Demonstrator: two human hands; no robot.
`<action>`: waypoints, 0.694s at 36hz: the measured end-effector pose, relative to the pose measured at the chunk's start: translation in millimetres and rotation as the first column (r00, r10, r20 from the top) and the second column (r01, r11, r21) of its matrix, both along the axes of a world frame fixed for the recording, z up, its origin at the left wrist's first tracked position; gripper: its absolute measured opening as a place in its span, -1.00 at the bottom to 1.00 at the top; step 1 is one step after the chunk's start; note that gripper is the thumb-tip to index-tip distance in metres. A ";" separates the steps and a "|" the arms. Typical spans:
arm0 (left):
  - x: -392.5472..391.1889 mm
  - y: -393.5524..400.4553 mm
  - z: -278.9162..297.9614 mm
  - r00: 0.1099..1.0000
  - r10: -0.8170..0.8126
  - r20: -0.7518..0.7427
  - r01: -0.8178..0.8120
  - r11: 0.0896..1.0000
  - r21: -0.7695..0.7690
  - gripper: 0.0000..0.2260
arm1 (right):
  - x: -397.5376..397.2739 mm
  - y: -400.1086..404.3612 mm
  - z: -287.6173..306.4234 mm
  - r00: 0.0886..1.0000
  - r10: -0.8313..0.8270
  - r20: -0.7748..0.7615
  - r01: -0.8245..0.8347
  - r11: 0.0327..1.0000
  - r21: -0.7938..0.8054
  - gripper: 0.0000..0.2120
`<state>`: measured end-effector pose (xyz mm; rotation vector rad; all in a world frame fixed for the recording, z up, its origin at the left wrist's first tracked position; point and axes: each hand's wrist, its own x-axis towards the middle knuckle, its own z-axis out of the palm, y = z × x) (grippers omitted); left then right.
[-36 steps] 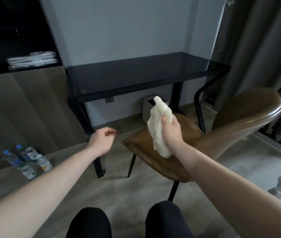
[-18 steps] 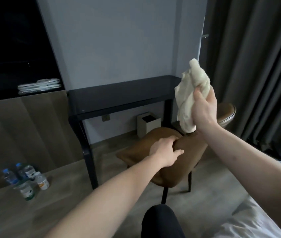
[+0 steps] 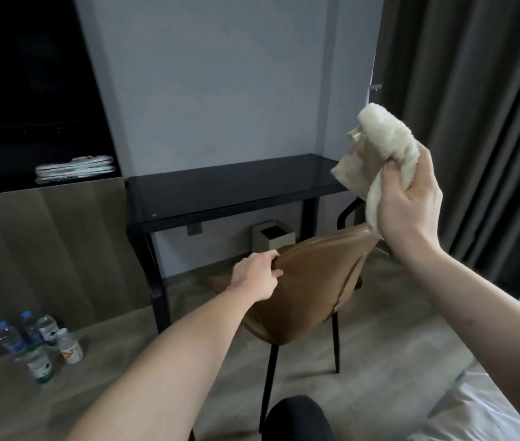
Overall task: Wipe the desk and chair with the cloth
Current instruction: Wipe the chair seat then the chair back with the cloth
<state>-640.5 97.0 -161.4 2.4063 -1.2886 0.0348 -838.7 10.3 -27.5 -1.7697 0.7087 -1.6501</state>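
Cloth is bunched up in the right hand, fingers curled round it, raised at the frame's right. Left hand grips the brown chair back's edge mid-frame, black desk just behind.

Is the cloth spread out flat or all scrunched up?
Scrunched up. The cloth is bunched in the right hand, held up in the air, with folds hanging down, not laid flat on anything.

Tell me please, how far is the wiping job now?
No wiped area can be confirmed. In hand: the right hand holds the cloth raised in the air, and the left hand grips the chair backrest. Left: wiping chair and desk, neither touched by the cloth.
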 end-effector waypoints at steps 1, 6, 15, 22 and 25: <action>7.0 2.8 0.7 1.000 0.017 -0.008 -0.017 1.000 0.005 -0.67 | 1.1 0.5 -3.2 1.000 -0.005 -0.017 0.004 1.000 -0.015 -0.65; 36.6 14.8 6.8 0.995 0.060 -0.074 -0.056 0.997 0.045 -0.72 | 16.2 4.6 -28.6 0.962 -0.070 -0.265 0.048 0.995 -0.087 -0.55; 59.9 29.7 7.5 0.991 0.013 -0.133 -0.005 0.998 0.067 -0.68 | 82.1 29.8 -99.2 0.651 -0.160 -0.742 -0.112 0.947 -0.303 -0.62; 69.4 25.4 -3.2 0.979 0.000 -0.204 0.007 0.999 0.033 -0.68 | 80.7 -4.5 -103.6 0.691 -0.192 -0.697 -0.095 0.932 -0.351 -0.63; 73.4 20.7 -6.0 0.980 0.007 -0.200 -0.002 1.000 0.027 -0.67 | 68.9 -37.4 -96.8 0.751 -0.197 -0.630 -0.022 0.946 -0.323 -0.68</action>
